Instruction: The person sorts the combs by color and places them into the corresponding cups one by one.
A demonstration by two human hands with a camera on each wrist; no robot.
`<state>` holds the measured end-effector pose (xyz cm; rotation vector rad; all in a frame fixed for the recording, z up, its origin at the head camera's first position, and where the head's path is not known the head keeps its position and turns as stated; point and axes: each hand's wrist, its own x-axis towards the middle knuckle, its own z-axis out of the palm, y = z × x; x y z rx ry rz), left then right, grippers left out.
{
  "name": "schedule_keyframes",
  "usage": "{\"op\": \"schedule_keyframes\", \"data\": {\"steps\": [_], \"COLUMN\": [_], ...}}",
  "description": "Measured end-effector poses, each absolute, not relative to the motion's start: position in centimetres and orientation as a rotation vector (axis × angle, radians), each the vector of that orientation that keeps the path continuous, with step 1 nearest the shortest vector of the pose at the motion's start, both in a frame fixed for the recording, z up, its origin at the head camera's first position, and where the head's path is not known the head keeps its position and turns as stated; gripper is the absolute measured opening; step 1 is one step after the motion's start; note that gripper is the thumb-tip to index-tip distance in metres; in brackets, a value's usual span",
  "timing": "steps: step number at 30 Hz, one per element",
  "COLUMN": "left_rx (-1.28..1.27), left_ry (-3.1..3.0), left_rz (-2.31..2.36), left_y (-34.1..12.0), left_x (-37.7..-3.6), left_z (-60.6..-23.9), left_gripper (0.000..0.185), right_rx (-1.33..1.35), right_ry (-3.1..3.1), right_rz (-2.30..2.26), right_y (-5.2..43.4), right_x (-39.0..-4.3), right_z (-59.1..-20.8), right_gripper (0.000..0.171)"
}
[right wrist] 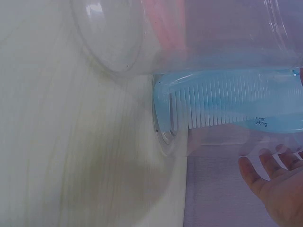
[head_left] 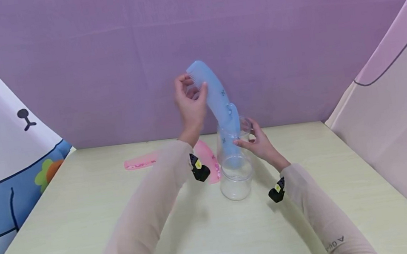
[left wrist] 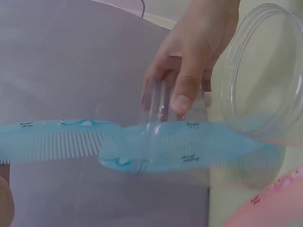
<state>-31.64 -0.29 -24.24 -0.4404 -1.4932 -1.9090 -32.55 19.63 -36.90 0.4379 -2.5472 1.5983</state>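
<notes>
My left hand (head_left: 191,109) pinches a light blue comb (head_left: 210,83) near its upper, toothed end. The comb leans up and to the left, its lower end at the mouth of a clear plastic jar (left wrist: 154,101). Another blue comb (head_left: 234,116) stands inside that jar, its teeth (right wrist: 213,101) showing through the wall in the right wrist view. With thumb and fingers, my right hand (head_left: 261,145) grips the jar near its rim from the right. In the left wrist view, the right thumb lies along the jar's outside.
A second clear jar (head_left: 236,189) stands on the table in front of the first. Two pink items lie to the left: a comb-like strip (head_left: 140,161) and a wider piece (head_left: 210,162), partly hidden by my left sleeve. A purple backdrop (head_left: 103,71) rises behind the table.
</notes>
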Motion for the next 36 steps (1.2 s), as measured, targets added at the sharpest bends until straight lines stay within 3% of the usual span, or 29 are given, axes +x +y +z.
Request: {"op": "schedule_keyframes", "data": {"steps": [25,36], "left_rx": [-0.477,-0.448], "left_ry": [-1.647,-1.716], "left_rz": [-1.839,-1.858], "left_y": [2.5,3.4], "left_x": [-30.3,-33.2], "left_z": [-28.2,-31.2], "left_gripper": [0.034,0.031], "right_rx": [0.424,0.415], "right_ry": [-2.576,-2.585], "right_rz": [1.640,1.641], "right_y": [18.7,18.7], "right_x": [-30.2,-30.2], "right_z": [-34.3,-34.4], "right_gripper": [0.085,0.086]}}
